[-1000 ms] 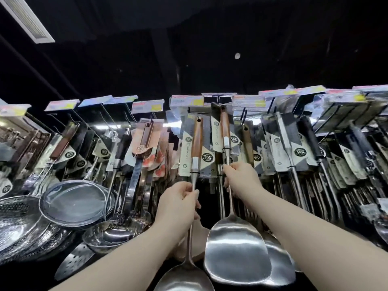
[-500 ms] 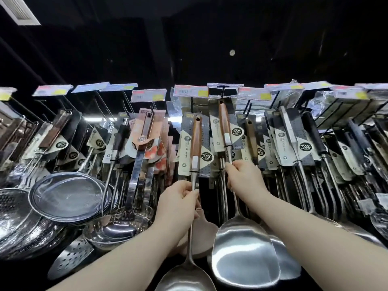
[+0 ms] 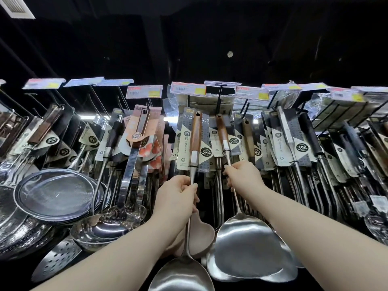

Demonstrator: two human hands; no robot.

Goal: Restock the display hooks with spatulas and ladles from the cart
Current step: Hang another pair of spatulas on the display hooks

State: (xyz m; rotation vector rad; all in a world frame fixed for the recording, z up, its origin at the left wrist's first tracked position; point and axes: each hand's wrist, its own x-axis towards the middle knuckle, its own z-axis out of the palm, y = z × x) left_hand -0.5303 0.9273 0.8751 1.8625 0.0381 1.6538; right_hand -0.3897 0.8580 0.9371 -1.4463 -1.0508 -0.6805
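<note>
Two steel spatulas with brown wooden handles hang side by side in front of the display. My left hand grips the metal shaft of the left spatula, whose blade reaches the bottom edge. My right hand pinches the shaft of the right spatula; its broad blade hangs below. The right spatula's handle top lies just under a black display hook. I cannot tell whether either handle is on a hook.
Rows of packaged utensils fill the hooks to the right, price tags above them. Ladles, mesh strainers and a slotted turner hang at the left. A pale pink spoon hangs behind the left spatula.
The view has tilted slightly, shifting the display down in the picture. Both hands keep their hold on the two spatulas and have barely moved relative to the hooks.
</note>
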